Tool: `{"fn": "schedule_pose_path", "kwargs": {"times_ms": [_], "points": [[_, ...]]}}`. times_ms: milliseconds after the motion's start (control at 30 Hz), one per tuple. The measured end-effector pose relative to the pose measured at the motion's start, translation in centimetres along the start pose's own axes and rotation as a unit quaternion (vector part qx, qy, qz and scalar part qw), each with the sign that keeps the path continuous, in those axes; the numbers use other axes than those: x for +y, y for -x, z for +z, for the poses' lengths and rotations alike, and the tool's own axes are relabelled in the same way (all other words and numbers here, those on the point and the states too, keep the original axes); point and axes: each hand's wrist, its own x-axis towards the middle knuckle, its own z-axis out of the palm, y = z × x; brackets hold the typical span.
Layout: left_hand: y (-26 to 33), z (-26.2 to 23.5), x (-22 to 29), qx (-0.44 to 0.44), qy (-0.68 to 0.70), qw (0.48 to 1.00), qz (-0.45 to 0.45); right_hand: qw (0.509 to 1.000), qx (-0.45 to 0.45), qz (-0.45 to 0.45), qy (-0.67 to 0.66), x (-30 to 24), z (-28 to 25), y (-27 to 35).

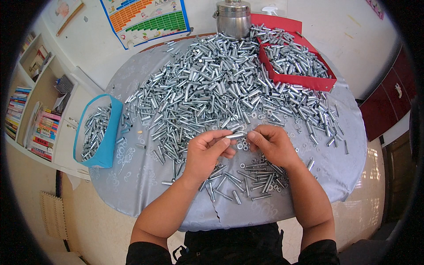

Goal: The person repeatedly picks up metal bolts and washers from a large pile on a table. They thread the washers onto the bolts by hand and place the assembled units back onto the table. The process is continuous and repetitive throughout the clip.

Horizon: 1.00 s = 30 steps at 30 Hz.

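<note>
Between the thumb and fingers of my left hand (206, 151) lies a silvery sleeve anchor bolt (235, 136), roughly level, its far end pointing right. My right hand (274, 143) is closed in a pinch right beside that end; whatever its fingertips hold is too small or hidden to name. Under and in front of both hands, loose bolts (258, 174) and small nuts (274, 187) are scattered on the cloth. Beyond them rises a big heap of metal sleeves and bolts (207, 84).
A grey patterned cloth (132, 194) covers the round table. On the left stands a blue box (112, 137) of metal parts; at the back right, a red box (304, 82) holds more. A steel pot (233, 22) stands behind the heap. Bookshelves (26, 101) flank the left.
</note>
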Motion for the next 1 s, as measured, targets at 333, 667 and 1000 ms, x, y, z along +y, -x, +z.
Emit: {"fn": "schedule_pose_path", "kwargs": {"times_ms": [333,667,1000], "points": [[0.1,0.2,0.2,-0.007,-0.016,1.000,0.005,0.998,0.007,-0.002,-0.068,0.1,0.3,0.1],[0.1,0.0,0.3,-0.018,-0.026,0.999,-0.011,0.991,0.002,-0.038,-0.125,0.0,0.3,0.1],[0.2,0.5,0.2,-0.010,-0.056,0.998,0.009,0.987,0.018,-0.005,-0.162,-0.2,0.6,-0.2]]}}
